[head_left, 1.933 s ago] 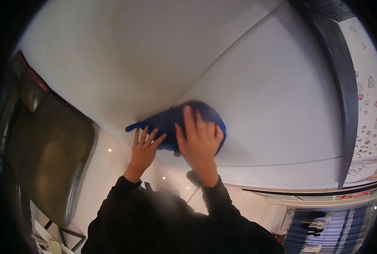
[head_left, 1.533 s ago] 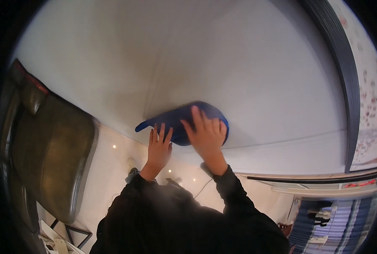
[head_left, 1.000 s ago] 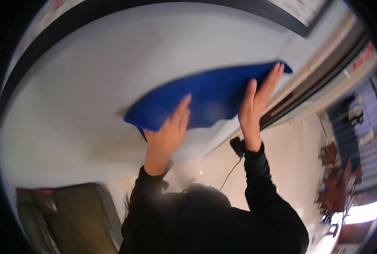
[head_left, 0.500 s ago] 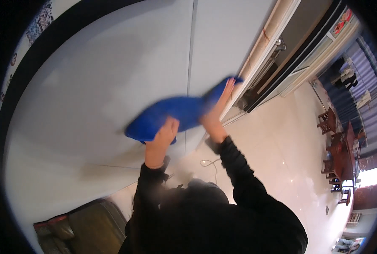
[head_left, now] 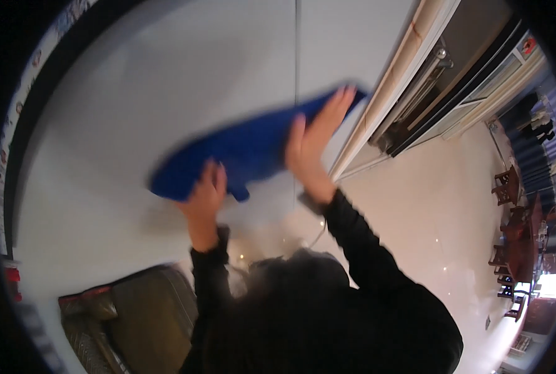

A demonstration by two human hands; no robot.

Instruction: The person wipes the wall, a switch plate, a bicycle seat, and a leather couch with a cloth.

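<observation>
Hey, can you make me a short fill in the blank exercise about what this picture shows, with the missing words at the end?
1. The cloth at both hands is coloured ____.
2. Compared with the right hand, the left hand sits ____ (higher or lower) in the picture.
3. The person's sleeves are coloured ____.
4. The brown padded seat shows toward the picture's lower ____ corner.

Missing words: blue; lower; black; left.
</observation>
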